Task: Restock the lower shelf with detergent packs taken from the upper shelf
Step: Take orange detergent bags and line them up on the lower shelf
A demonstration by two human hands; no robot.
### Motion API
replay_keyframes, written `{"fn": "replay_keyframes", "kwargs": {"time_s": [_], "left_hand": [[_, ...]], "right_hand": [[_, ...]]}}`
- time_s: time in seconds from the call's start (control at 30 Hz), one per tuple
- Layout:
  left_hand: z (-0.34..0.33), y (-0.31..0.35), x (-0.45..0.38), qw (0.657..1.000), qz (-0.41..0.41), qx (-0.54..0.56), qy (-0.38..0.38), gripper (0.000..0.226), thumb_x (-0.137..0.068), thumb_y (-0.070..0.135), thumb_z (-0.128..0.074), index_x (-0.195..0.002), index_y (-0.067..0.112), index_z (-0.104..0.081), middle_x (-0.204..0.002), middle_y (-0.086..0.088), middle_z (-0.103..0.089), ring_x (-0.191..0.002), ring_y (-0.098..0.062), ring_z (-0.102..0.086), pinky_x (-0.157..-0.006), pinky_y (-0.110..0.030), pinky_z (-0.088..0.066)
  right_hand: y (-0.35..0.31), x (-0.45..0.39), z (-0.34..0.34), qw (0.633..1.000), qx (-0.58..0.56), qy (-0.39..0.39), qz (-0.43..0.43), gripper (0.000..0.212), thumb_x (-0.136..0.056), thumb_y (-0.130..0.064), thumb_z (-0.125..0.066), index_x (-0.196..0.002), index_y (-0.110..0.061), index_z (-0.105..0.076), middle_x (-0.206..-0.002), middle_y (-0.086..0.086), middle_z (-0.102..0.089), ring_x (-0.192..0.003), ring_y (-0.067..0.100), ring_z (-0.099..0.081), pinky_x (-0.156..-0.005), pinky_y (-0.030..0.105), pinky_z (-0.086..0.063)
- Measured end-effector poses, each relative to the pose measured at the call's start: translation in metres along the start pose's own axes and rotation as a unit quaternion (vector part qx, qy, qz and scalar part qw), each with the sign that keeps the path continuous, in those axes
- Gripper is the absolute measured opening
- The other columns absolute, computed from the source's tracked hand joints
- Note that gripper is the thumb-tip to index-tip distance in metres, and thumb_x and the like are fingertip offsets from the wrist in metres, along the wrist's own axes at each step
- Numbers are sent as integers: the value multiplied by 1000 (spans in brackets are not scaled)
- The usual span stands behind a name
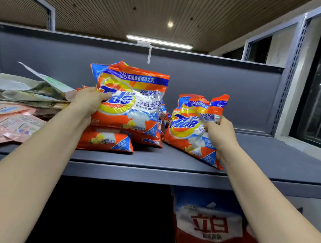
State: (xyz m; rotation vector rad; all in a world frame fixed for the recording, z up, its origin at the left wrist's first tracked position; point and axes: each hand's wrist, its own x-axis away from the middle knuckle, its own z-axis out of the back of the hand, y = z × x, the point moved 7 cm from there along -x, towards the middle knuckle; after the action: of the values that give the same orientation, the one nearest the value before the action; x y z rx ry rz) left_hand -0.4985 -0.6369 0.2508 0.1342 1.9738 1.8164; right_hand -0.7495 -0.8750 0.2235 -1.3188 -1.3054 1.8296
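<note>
Both hands reach onto the grey upper shelf point(275, 160). My left hand point(88, 101) grips the left edge of an orange Tide detergent pack point(133, 100), held upright over a pile of more Tide packs point(108, 141). My right hand point(219, 134) grips the right side of a second, crumpled Tide pack point(190, 126), which leans tilted with its bottom corner near the shelf's front edge. Below the shelf, on the right, a red and blue detergent bag point(211, 232) stands on the lower level, partly hidden by my right forearm.
Pink and green flat refill pouches point(8, 118) lie heaped at the left end of the upper shelf. A grey back panel point(233, 91) closes the shelf behind the packs. A perforated upright post point(288, 78) stands at the right. The space under the shelf at the centre is dark.
</note>
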Motion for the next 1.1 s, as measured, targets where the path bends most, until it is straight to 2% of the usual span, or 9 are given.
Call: {"fn": "replay_keyframes", "kwargs": {"time_s": [0.07, 0.2, 0.37, 0.47, 0.63, 0.73, 0.87, 0.97, 1.1], "left_hand": [[2, 4, 14, 996, -71, 37, 34, 2, -87, 16, -66, -86, 17, -65, -91, -10, -70, -68, -16, -69, -76, -37, -57], [16, 0, 45, 981, -151, 37, 114, 11, -76, 33, -64, -75, 21, -63, -91, -10, -71, -86, -29, -68, -83, -49, -55], [33, -22, 88, 954, -169, 167, 181, 11, -71, 23, -63, -61, 23, -60, -63, 10, -60, -62, -10, -56, -59, -29, -47], [50, -43, 117, 935, -133, 212, 251, 26, -65, 20, -60, -42, 21, -49, -54, 6, -46, -58, -17, -44, -53, -30, -34], [69, -77, 170, 919, -133, 210, 307, 38, -70, 16, -53, -35, 27, -59, -43, 16, -56, -46, 1, -53, -49, -18, -41], [77, -103, 191, 920, -128, 194, 317, 32, -68, 19, -51, -38, 24, -59, -46, 13, -58, -53, -7, -57, -52, -22, -43], [83, -143, 211, 931, -89, 147, 323, 29, -69, 23, -51, -41, 20, -52, -46, 12, -52, -47, -7, -51, -47, -20, -39], [85, -174, 220, 939, -40, 124, 318, 19, -69, 23, -52, -55, 14, -45, -56, 1, -46, -50, -16, -44, -49, -28, -35], [91, -203, 222, 948, 7, 110, 299, 23, -74, 20, -53, -51, 20, -48, -57, 0, -55, -53, -19, -55, -54, -31, -44]], "right_hand": [[-1, 9, 12, 998, 14, 49, 23, 25, -84, -2, -45, -71, -21, -56, -76, -2, -65, -79, 24, -64, -74, 37, -53], [1, 30, 39, 989, 31, 129, 69, 26, -80, -7, -45, -63, -25, -52, -65, -5, -55, -72, 25, -52, -73, 40, -47], [4, 66, 68, 974, -34, 194, 114, 25, -74, -17, -47, -51, -22, -38, -44, -12, -36, -50, 8, -34, -57, 24, -33], [8, 92, 76, 971, -59, 179, 145, 28, -73, -19, -47, -46, -23, -38, -39, -14, -36, -43, 3, -30, -45, 22, -27], [37, 132, 74, 973, -45, 144, 177, 36, -75, -13, -46, -50, -23, -23, -39, -10, -26, -42, 4, -22, -43, 20, -19], [67, 148, 68, 983, -11, 106, 151, 34, -75, -16, -46, -51, -20, -22, -40, -8, -24, -42, 6, -21, -43, 23, -17], [106, 158, 63, 992, 2, 66, 108, 33, -77, -20, -47, -51, -7, -29, -44, -4, -32, -45, 8, -29, -46, 27, -24], [130, 162, 58, 995, 30, 56, 80, 36, -79, -20, -48, -49, -18, -28, -41, -9, -35, -43, 8, -33, -47, 29, -30], [163, 165, 47, 996, 56, 61, 17, 43, -86, -15, -51, -48, -18, -32, -43, -3, -43, -47, 19, -44, -55, 36, -40]]}}
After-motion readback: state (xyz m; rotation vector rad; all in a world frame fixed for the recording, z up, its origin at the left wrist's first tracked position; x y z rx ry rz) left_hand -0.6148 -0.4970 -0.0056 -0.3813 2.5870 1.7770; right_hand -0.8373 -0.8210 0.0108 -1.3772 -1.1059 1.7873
